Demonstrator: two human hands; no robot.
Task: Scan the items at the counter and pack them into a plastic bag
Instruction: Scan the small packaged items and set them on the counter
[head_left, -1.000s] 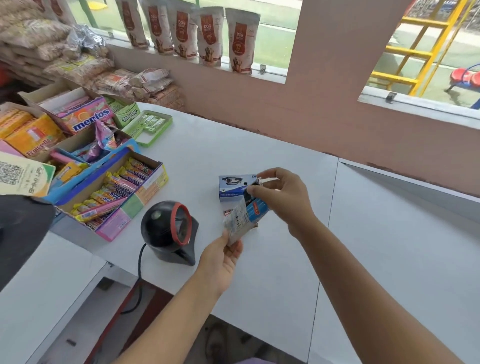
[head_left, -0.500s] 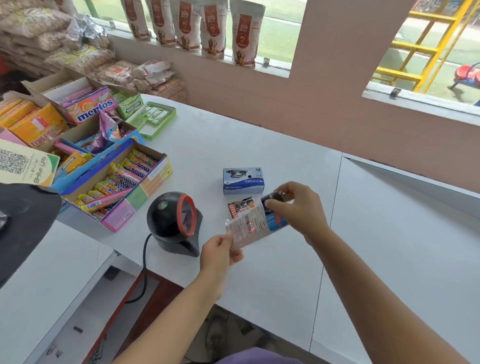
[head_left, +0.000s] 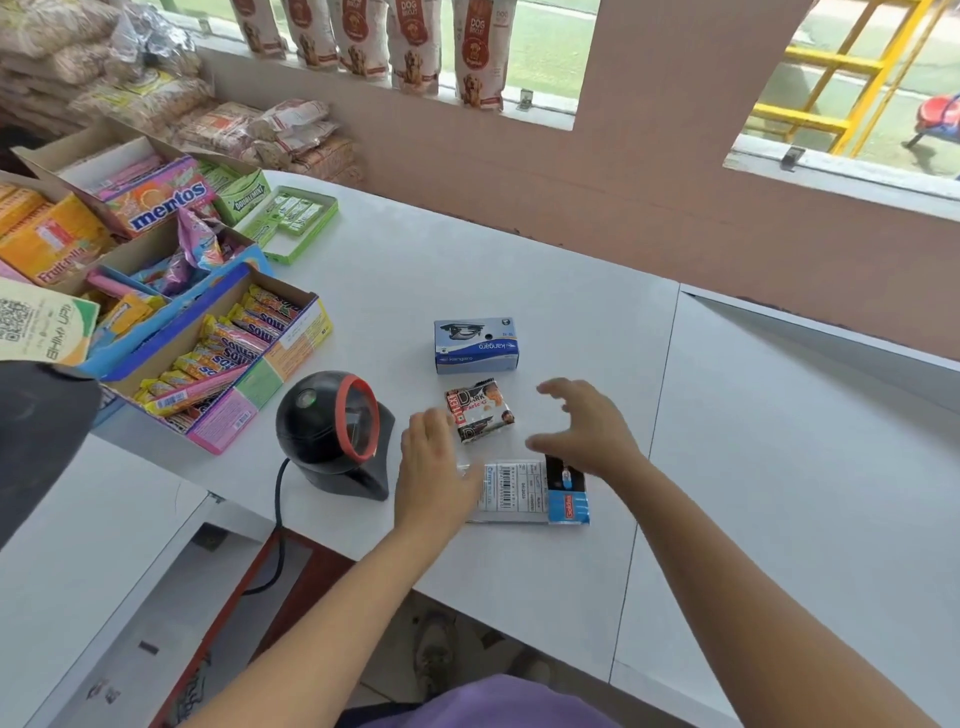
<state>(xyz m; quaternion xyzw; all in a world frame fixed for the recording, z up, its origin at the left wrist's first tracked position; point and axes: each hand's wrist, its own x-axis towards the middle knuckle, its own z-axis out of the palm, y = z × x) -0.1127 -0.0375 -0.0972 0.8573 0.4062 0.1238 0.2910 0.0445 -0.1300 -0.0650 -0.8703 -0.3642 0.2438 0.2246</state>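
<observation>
Far left: open cardboard trays of sweets (head_left: 218, 358) on white counter (head_left: 467, 260), Mentos box (head_left: 161, 200) behind them, green gum tray (head_left: 296, 218) further back

Black dome scanner (head_left: 332, 428) w/ red ring stands near counter's front edge, cable dropping off the edge

L hand (head_left: 434, 470) just right of scanner, palm down, fingers loosely together, empty; its fingertips sit close to the dark biscuit pack (head_left: 480, 410), contact can't be told

Blue Kangaro box (head_left: 475, 345) lies flat behind the biscuit pack, apart from it

Blister card (head_left: 530, 491) w/ barcode side up lies flat on counter betw both hands, nearest the front edge; L hand overlaps its left end

R hand (head_left: 582, 426) above counter, fingers spread & curled, holding nothing, wrist over card's blue end
</observation>
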